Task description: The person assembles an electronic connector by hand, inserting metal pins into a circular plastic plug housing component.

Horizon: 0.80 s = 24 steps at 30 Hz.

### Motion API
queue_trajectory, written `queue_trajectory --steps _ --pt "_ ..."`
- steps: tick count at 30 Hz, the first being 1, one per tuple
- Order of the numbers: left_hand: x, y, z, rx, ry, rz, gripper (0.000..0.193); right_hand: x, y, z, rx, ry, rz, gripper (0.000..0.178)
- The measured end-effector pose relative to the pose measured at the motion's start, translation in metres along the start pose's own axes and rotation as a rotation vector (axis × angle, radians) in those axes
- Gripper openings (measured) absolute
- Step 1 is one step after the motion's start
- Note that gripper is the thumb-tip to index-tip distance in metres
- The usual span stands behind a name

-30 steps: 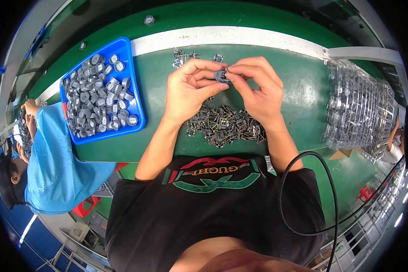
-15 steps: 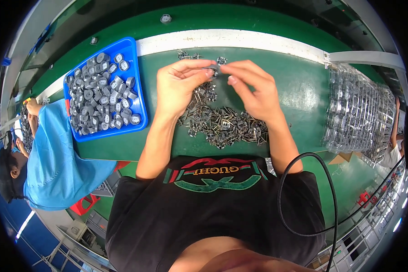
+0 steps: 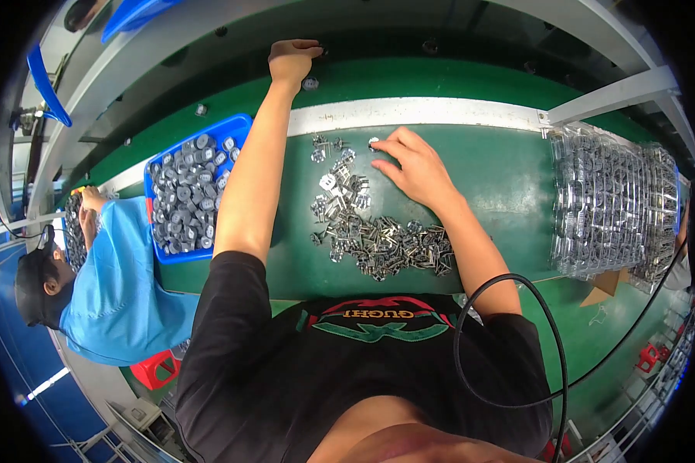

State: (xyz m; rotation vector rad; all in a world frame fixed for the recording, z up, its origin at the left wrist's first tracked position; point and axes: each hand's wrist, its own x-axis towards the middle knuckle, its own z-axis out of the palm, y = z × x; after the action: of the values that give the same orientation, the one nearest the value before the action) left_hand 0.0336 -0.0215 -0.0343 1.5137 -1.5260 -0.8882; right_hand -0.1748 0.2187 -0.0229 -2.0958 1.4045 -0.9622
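My left hand [image 3: 293, 62] is stretched far forward over the dark green belt beyond the white rail. Its fingers are pinched on a small round grey part [image 3: 323, 51], mostly hidden by the fingertips. My right hand [image 3: 415, 171] is over the green table with thumb and forefinger apart. The forefinger tip touches a small pronged metal insert [image 3: 374, 142] lying near the rail. Between my forearms spreads a loose pile of similar metal inserts [image 3: 386, 245] with pins. Left of my left forearm, a blue tray [image 3: 243, 127] holds many round grey socket pieces [image 3: 185, 193].
Beyond the white rail [image 3: 409, 106], single round parts [image 3: 310, 83] sit along the belt. Stacked clear plastic trays [image 3: 598, 204] stand at the right under a grey frame bar. A black cable [image 3: 561, 339] loops by my right arm. A co-worker in blue [image 3: 123, 282] is at the left.
My hands were together over the pile, holding a grey part. The left has moved far forward to the belt; the right has separated and lowered to a metal insert on the table.
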Motion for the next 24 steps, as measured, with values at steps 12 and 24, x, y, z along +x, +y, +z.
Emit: queue_trajectory --steps 12,24 --pt "-0.042 0.024 -0.011 0.329 -0.106 0.033 0.035 0.002 0.009 0.003 -0.052 0.225 0.04 0.01" --pt "-0.15 0.068 -0.017 -0.464 -0.296 -0.14 0.031 -0.002 -0.022 -0.004 0.397 0.175 0.134 0.012"
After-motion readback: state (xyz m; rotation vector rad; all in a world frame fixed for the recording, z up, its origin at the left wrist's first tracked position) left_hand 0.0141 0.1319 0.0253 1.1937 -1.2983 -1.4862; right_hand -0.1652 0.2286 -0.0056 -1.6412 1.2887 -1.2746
